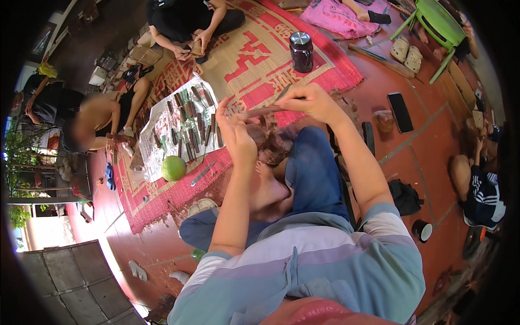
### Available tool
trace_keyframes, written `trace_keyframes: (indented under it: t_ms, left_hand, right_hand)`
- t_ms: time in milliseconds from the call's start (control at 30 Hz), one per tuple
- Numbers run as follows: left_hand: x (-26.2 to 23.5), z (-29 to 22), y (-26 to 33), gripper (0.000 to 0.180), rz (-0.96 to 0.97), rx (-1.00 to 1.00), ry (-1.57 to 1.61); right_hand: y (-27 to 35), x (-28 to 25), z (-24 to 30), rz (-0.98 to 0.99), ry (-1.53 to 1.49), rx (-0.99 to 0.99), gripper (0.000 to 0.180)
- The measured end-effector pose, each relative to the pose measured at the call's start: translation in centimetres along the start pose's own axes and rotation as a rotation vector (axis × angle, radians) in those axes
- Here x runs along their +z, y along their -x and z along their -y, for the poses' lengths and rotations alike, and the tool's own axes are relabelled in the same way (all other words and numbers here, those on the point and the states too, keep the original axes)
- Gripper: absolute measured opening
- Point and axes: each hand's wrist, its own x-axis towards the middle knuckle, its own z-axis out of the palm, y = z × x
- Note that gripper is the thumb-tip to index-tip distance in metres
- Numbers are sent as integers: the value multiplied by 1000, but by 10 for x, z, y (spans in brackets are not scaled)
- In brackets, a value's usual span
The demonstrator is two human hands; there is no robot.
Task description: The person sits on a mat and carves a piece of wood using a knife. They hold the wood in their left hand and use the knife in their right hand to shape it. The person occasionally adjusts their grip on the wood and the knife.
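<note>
My left hand [236,136] is raised in front of me, fingers curled around a dark brown carved wooden piece [272,145] that rests over my knee in blue trousers. My right hand [310,101] is closed on a long thin carving tool [259,112]. The tool's shaft runs leftward across to my left thumb. Its far end pokes out above my right fingers. Both hands are close together, just above the wooden piece. Part of the piece is hidden behind my left hand.
A sheet of paper [162,142] holds several carving tools beside a green round fruit [173,168] on a red and beige woven mat [254,59]. A dark jar [301,51], a phone [401,111] and a green chair [439,21] stand around. Other people sit at top, left and right.
</note>
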Motion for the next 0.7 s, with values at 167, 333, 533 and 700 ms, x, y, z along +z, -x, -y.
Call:
trace_keyframes:
  t_ms: [167,333,533,700]
  left_hand:
    - [-5,4,-3,50,42,16,-25]
    - [-12,13,4,35,155,4,-35]
    - [-19,-9,11,35,310,253,-458]
    - [-41,4,37,36,191,136,-415]
  right_hand:
    - [43,-39,-55,-241,-99,238,18]
    - [91,-12,-114,-436,-350,440,21]
    - [127,46,-151,-538,-582,532,28]
    - [115,55,-163,-527,-470,614,34]
